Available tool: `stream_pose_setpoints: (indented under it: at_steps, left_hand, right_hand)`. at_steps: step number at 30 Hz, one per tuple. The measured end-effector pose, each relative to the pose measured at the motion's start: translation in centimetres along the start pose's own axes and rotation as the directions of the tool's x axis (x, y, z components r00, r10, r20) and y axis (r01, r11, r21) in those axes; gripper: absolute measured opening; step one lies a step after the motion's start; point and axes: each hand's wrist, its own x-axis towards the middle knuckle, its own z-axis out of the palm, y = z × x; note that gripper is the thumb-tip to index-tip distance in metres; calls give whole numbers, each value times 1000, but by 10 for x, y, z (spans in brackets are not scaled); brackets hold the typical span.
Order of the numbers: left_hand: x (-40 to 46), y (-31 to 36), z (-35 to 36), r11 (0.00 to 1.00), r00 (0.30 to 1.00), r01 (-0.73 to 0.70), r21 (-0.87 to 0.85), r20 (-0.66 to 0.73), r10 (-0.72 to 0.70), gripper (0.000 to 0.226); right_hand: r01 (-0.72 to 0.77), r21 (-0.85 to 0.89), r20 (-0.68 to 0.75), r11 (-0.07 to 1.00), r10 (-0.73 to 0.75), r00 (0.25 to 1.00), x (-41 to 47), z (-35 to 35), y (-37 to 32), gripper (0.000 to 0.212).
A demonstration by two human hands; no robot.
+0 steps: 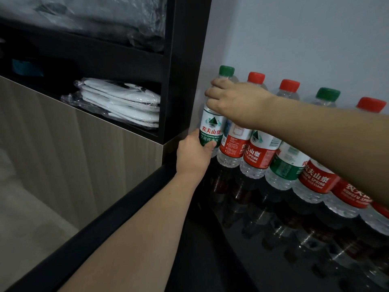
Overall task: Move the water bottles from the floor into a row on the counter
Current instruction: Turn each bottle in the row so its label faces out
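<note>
The green-cap bottle (212,114) stands upright on the glossy black counter (221,239), at the left end of a row of bottles along the grey wall (305,39) and just beside the black shelf frame (185,70). Both hands are on it. The left hand (193,154) grips its lower half, thumb across the green label and fingers curled round the far side, out of sight. The right hand (235,100) reaches in from the right and holds the shoulder below the cap, fingers curled round the front of the bottle; its thumb is hidden.

To the right the row runs on, bottles touching side by side: a red-cap bottle (234,144), a 2nd red-cap bottle (259,152), a green-cap one (288,165) and another red-cap one (315,178), with further red labels toward the right edge. The right forearm crosses in front of their upper halves. Their shapes reflect in the counter top.

Left of the frame, a shelf holds a stack of white folded items in clear plastic (120,102). Above it, another shelf carries dark things wrapped in plastic (94,17). Below the shelves is a wood-grain panel (84,154), and pale floor (27,218) shows at the lower left.
</note>
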Motion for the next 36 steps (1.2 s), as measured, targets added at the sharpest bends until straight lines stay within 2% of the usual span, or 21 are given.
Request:
stream_pose_setpoints:
  at_steps: [6,10,13,17,21,24,28,36]
  left_hand:
    - [0,-1,1,1000,1000,-1,13,14,0,41]
    - [-3,4,-3,1000,1000,10,24,25,-10,38]
    - [-9,12,-13,1000,1000,0,9,-26,0,28]
    - [-32,28,-15,999,997,-46,-6,-65,45,25]
    - [-60,42,3,989,995,91,-113,-20,-94,35]
    - [-69,48,18,992,996,85,-90,-17,-87,25]
    - [-64,49,29,998,998,57,-41,-31,-58,25]
    - [-49,37,37,997,997,74,34,-36,-73,26]
  right_hand:
    - [-10,15,-7,1000,10,1000,-1,0,-2,59]
    - [45,105,-63,993,-38,997,-9,-8,6,62]
    - [24,115,-111,993,-12,994,-23,-22,19,50]
    - [-38,68,-75,997,43,996,-45,-35,36,38]
    - [-128,76,14,989,127,992,-58,-32,48,36]
    - [-65,-1,26,998,65,998,-57,-23,47,34]
    - [18,-114,-70,993,-26,997,-49,-11,40,32]
    - [48,-95,110,994,-38,993,-40,-15,44,37]
